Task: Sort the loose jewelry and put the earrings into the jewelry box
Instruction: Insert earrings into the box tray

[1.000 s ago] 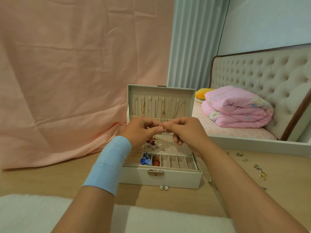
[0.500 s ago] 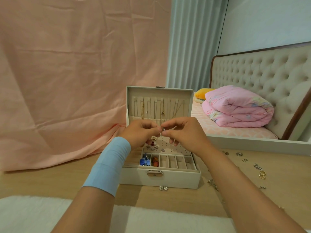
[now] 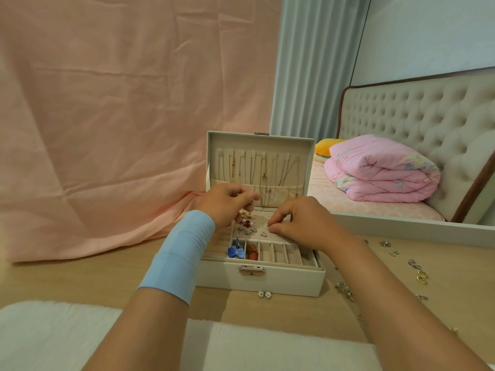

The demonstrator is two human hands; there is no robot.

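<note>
Right grip [image 3: 300,223], pinching an earring [image 3: 268,225], has dropped to the box [image 3: 267,279] to seat it; left grip [image 3: 227,203] pinches a tiny piece [image 3: 252,203]

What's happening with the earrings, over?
Right grip pinches earring at hole panel of jewelry box. Left grip curled above box, hold unclear. Nothing in the way; loose earrings lie on table.

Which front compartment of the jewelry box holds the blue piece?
The leftmost compartment, with the blue bow piece; the next one holds an orange piece, and the rest look empty.
</note>
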